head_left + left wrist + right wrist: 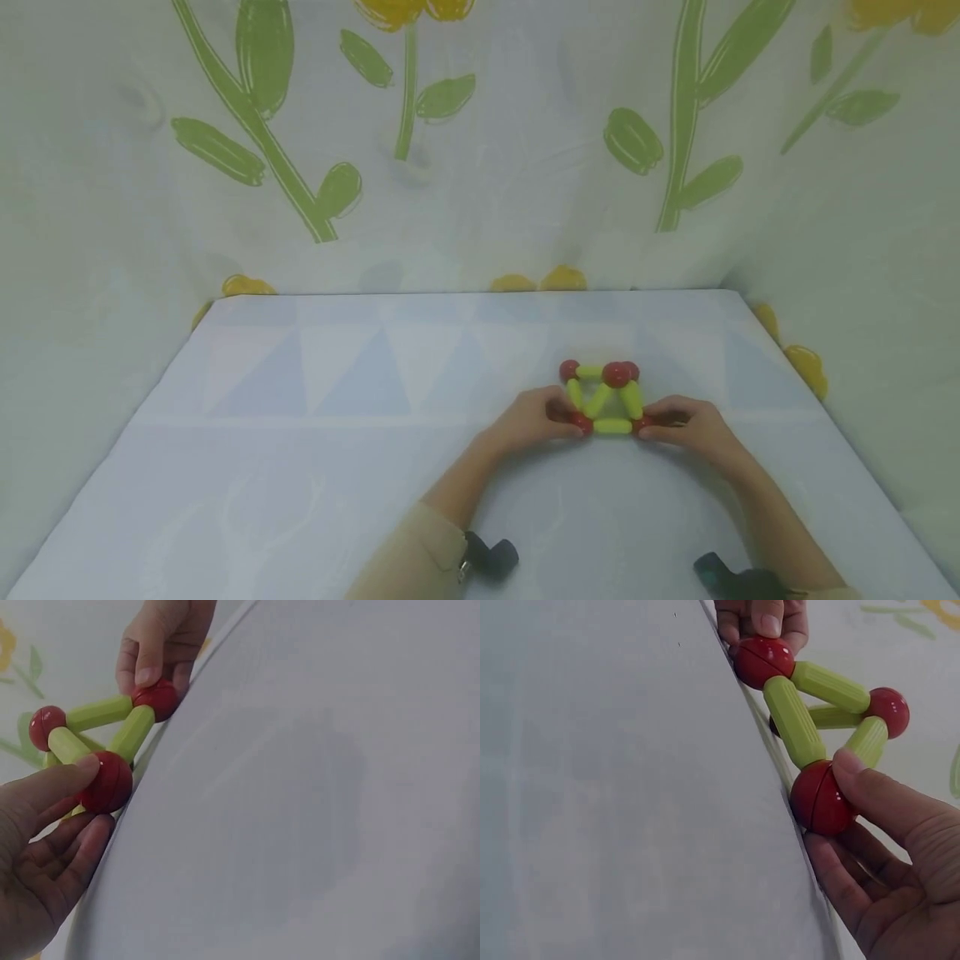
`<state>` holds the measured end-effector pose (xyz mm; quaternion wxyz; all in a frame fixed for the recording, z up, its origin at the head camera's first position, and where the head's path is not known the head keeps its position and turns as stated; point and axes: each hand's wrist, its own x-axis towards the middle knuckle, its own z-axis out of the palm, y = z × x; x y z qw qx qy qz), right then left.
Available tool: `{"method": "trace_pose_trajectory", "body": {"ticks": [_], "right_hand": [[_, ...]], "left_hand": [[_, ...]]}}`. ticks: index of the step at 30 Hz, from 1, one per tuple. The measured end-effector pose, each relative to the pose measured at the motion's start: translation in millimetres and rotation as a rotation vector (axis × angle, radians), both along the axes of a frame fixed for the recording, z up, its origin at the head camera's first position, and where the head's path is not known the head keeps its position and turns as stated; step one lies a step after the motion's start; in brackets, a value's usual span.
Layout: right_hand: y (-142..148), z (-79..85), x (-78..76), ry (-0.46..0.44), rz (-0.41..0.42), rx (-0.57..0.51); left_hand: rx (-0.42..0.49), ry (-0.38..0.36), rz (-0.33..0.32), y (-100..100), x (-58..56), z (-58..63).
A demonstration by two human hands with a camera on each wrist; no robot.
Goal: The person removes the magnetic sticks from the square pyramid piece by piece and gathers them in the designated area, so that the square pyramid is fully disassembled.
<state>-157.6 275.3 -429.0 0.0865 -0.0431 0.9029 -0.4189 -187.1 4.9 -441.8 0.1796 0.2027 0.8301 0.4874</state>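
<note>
A small frame of yellow-green rods [612, 427] joined by red balls stands on the table in front of me. Its raised corner is a red ball [617, 374], and another red ball [569, 370] sits at the back left. My left hand [531, 418] pinches the front left red ball [107, 782] between thumb and fingers. At the opposite end of the front rod, my right hand [696, 431] holds the front right red ball [823, 797] in the same kind of pinch. In the right wrist view, slanted rods meet at the top ball [887, 713].
The white table [315, 467] bears pale blue triangles and faint printed lines. Behind it hangs a cloth backdrop [510, 167] with green stems and yellow flowers, which also runs along both sides. Dark wrist-worn devices [491, 557] are strapped near each sleeve.
</note>
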Motion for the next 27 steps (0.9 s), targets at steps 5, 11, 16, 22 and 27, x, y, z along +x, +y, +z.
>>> {"method": "trace_pose_trajectory", "body": {"ticks": [5,11,16,22,27], "right_hand": [[-10.7,-1.9,1.2,-0.007,0.013,-0.015],[-25.8,-1.1,2.0,-0.006,0.043,-0.022],[-38.3,-2.9,0.0,-0.002,0.065,-0.015],[-49.9,-7.7,-3.7,-0.01,0.098,-0.044],[-59.1,-10.3,-3.1,0.001,0.148,-0.092]], "left_hand": [[-0.013,-0.01,-0.02,-11.7,0.1,-2.0],[-0.029,-0.019,-0.045,-27.9,0.5,-0.1],[-0.019,-0.019,-0.052,-42.9,0.8,-1.0],[-0.037,-0.031,-0.043,-59.1,3.1,0.8],[-0.061,-0.031,-0.049,-71.8,7.0,2.9]]}}
